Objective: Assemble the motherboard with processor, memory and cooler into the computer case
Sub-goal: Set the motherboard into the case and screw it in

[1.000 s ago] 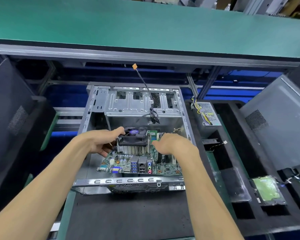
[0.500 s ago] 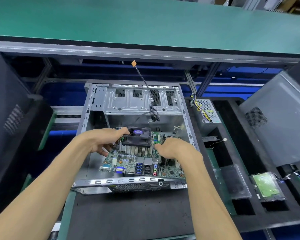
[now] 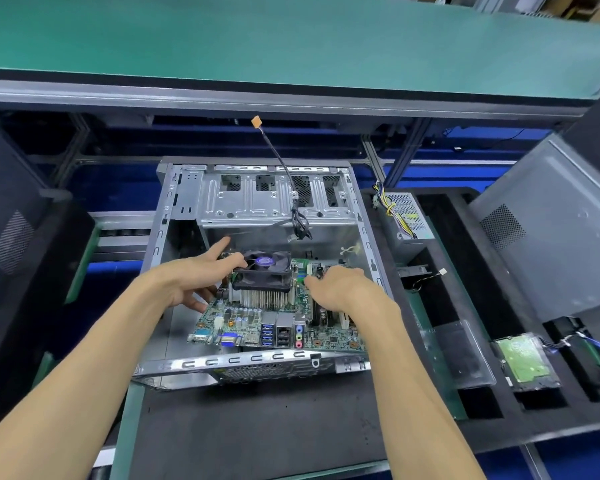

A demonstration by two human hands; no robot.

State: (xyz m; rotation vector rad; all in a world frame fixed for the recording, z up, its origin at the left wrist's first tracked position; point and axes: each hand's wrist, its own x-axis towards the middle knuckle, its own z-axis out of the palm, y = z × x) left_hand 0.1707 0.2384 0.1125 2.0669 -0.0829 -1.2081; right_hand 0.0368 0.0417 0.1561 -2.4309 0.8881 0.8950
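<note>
Computer case (image 3: pixel 187 216) seen as bare sheet metal, grey, dull sheen, stamped and perforated. Motherboard (image 3: pixel 329 337) seen as green circuit board, semi-gloss, with shiny metal port housings. Cooler (image 3: pixel 265 282): black plastic fan frame, matt; bare metal fins beneath, bright. Cable (image 3: pixel 278 154) sheathed in black plastic, orange plastic connector at tip. Foam tray (image 3: pixel 440 216) noted as black, matt, soft-looking. Bench top (image 3: pixel 291 39) covered in green matt mat, edged in brushed metal. Power supply (image 3: pixel 407 216): grey perforated metal.
</note>
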